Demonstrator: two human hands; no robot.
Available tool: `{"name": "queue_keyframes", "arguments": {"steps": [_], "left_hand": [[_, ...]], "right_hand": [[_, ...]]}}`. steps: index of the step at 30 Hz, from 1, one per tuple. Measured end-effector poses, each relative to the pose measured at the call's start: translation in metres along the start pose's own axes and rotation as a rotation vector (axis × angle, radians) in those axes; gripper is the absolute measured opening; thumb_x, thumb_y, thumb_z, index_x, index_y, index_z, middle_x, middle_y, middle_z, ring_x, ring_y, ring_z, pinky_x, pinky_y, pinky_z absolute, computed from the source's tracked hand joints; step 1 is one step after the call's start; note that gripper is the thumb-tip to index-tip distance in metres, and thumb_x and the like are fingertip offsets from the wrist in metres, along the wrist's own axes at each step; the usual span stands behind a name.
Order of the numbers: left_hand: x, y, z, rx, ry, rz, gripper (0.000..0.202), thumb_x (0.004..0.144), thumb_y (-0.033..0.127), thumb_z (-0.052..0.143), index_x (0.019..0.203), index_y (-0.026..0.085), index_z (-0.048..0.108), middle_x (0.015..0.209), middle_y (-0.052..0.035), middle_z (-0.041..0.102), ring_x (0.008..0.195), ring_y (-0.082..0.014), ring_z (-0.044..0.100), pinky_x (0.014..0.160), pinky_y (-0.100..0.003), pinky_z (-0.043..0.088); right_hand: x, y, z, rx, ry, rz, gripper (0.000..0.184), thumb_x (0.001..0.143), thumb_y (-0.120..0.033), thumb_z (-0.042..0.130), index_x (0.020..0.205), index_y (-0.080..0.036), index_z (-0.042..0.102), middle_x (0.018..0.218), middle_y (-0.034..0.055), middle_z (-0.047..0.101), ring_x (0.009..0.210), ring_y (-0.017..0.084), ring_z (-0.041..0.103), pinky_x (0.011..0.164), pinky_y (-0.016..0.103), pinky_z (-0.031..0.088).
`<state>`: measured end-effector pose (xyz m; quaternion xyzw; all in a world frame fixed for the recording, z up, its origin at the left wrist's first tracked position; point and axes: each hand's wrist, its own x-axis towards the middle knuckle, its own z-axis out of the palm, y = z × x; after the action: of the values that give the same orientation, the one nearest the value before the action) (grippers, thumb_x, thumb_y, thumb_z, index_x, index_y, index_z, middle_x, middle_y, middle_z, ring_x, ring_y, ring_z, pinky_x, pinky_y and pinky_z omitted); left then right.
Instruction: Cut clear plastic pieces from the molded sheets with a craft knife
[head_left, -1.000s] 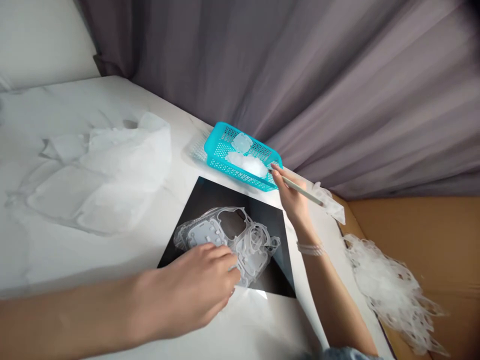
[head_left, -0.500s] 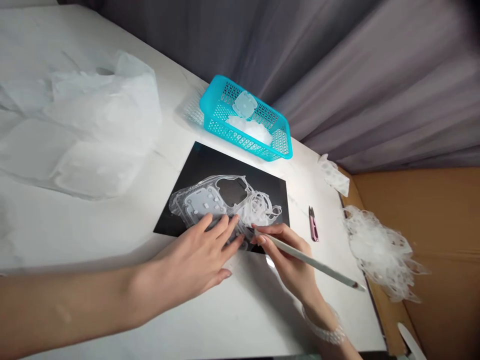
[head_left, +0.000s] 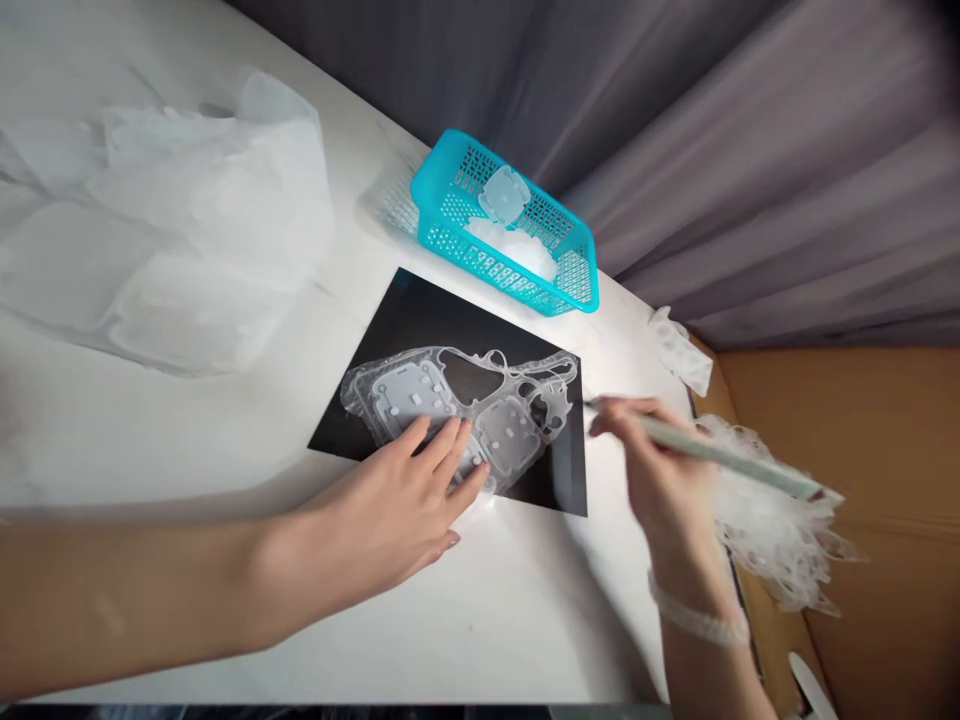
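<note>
My left hand [head_left: 412, 485] lies flat, fingers spread, pressing on the near edge of a clear moulded plastic sheet [head_left: 510, 440]. The sheet has rounded-square panels with small raised tabs, and several cut-out holes. It rests on a black mat [head_left: 420, 315]. My fingers hide part of its lower edge. Just past the mat's right edge, my right hand [head_left: 660, 460] is closed around a slim, pale pen-like tool [head_left: 727, 455] with a thin dark tip. That tip points left toward thin looped plastic strips [head_left: 559, 375] at the sheet's right end.
Behind the mat stands a turquoise basket [head_left: 495, 275] holding white translucent pieces. A large translucent plastic bag [head_left: 202, 220] covers the table's left side. Tangled plastic scraps [head_left: 780, 520] hang at the right edge, below a crumpled white piece [head_left: 679, 350]. A grey curtain [head_left: 675, 150] borders the back.
My right hand has moved right, off the sheet, carrying the tool. The thin strips bunched on the sheet now lie spread toward its right end, uncovering a second panel. My left hand stays put.
</note>
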<state>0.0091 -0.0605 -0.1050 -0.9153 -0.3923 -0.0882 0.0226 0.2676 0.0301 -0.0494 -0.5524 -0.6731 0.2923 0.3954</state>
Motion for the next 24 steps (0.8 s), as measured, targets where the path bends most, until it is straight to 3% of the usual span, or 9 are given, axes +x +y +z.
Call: {"name": "queue_keyframes", "arguments": {"steps": [2,4,7,18,24], "left_hand": [[0.0,0.0,-0.001,-0.013,-0.009,0.004,0.063,0.092,0.042,0.055,0.145,0.01,0.043,0.148,-0.0272,0.041,0.137,-0.0411,0.038,0.106,-0.055,0.032],[0.0,0.0,-0.002,-0.015,-0.016,0.014,0.061,0.092,0.04,0.054,0.144,0.009,0.043,0.151,-0.0274,0.037,0.135,-0.0423,0.04,0.106,-0.056,0.031],[0.001,-0.001,-0.002,-0.003,-0.03,0.04,0.061,0.093,0.039,0.051,0.145,0.008,0.041,0.15,-0.0275,0.038,0.132,-0.0431,0.043,0.105,-0.057,0.031],[0.001,-0.001,-0.002,-0.015,-0.009,0.034,0.062,0.092,0.038,0.053,0.143,0.004,0.044,0.148,-0.0267,0.042,0.136,-0.0415,0.036,0.106,-0.057,0.03],[0.001,-0.001,-0.001,-0.113,-0.018,-0.005,0.06,0.089,0.037,0.057,0.142,0.009,0.047,0.148,-0.0223,0.044,0.142,-0.0393,0.03,0.11,-0.056,0.028]], "right_hand": [[-0.034,-0.014,0.02,-0.076,-0.258,0.025,0.005,0.086,-0.022,0.067,0.086,-0.023,0.072,0.081,0.0017,0.071,0.075,0.016,0.067,0.063,0.026,0.051],[-0.054,-0.023,0.039,-0.129,-0.356,-0.027,0.009,0.089,-0.022,0.063,0.094,-0.023,0.071,0.083,0.0023,0.071,0.072,0.016,0.066,0.062,0.028,0.051],[-0.059,-0.026,0.054,-0.184,-0.314,-0.1,0.01,0.092,-0.021,0.059,0.094,-0.021,0.069,0.083,0.0028,0.071,0.072,0.016,0.065,0.064,0.029,0.05],[-0.052,-0.028,0.068,-0.318,-0.252,-0.214,0.01,0.092,-0.016,0.057,0.09,-0.02,0.065,0.081,0.0039,0.071,0.071,0.016,0.065,0.065,0.03,0.052],[-0.064,-0.028,0.062,-0.372,-0.257,-0.315,0.013,0.091,-0.011,0.055,0.092,-0.022,0.063,0.084,0.0054,0.068,0.076,0.018,0.065,0.067,0.032,0.054]]}}
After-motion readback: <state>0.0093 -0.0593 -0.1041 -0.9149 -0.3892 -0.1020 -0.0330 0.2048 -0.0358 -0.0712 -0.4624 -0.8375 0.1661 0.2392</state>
